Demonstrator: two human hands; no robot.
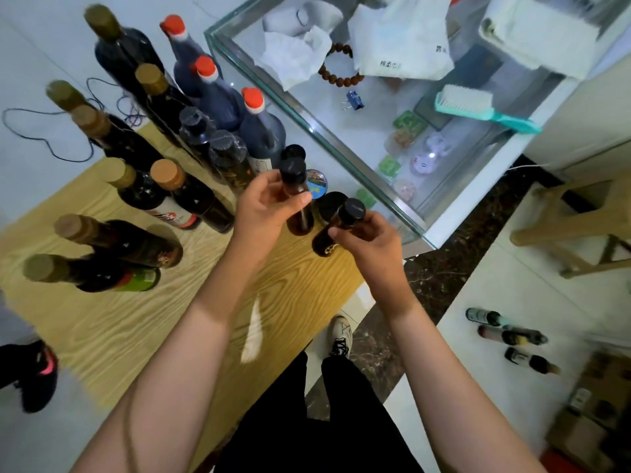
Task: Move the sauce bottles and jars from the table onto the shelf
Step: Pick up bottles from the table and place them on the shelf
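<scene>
A: Above the wooden bench (112, 322), what do the hands hold?
B: The left hand (264, 208) grips one small brown bottle (297, 199), the right hand (367, 242) grips another small bottle (336, 230).
A: And other bottles?
B: The tall bottles (177, 158) stand on the bench, left.

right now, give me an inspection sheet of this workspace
surface: wooden table, light grain, bare near the person.
job's things: many dark sauce bottles stand on the table, three red-capped bottles at the back; a blue-lidded jar sits near the right edge.
clutter: glass case beside the table holds paper, a bead bracelet, a teal brush, a blue clip.
grippers: left hand holds a small black-capped bottle; right hand holds another.
cables: dark cable looped on the floor behind the table.
surroundings: three bottles on a white shelf at right; wooden stool; someone's dark shoe at left.
</scene>
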